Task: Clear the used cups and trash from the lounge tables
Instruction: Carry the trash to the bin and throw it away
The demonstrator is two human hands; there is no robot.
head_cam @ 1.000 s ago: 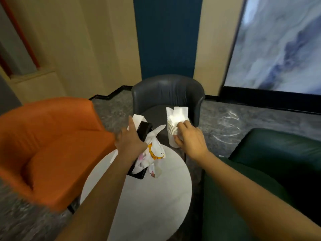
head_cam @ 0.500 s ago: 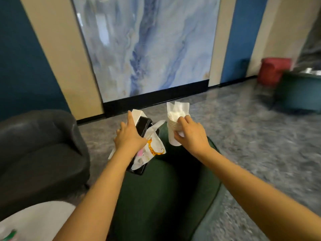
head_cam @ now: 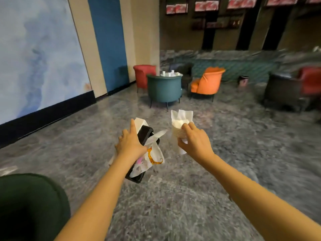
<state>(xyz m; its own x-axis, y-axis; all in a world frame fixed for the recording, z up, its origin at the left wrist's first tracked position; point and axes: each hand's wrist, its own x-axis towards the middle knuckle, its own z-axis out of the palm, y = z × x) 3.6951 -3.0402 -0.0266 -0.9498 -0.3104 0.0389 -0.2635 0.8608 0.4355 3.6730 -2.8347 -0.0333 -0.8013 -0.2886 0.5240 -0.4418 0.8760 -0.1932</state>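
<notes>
Carry-off step, I judge. My left hand (head_cam: 130, 145) grips black tray (head_cam: 137, 177) with printed wrapper (head_cam: 153, 156); right hand (head_cam: 195, 142) grips stacked paper cups (head_cam: 177, 132). Next: carry both to disposal, loads steady.

Beneath our grip we see grey marbled floor (head_cam: 173, 206); left of it, a blue-white marbled wall panel (head_cam: 38, 58) over black skirting (head_cam: 46, 110), then a blue wall strip (head_cam: 107, 40). Beyond it stand a teal armchair (head_cam: 164, 88), a red armchair (head_cam: 143, 75) and an orange armchair (head_cam: 206, 80), with a dark green seat (head_cam: 29, 206) nearer us, lower left.
</notes>
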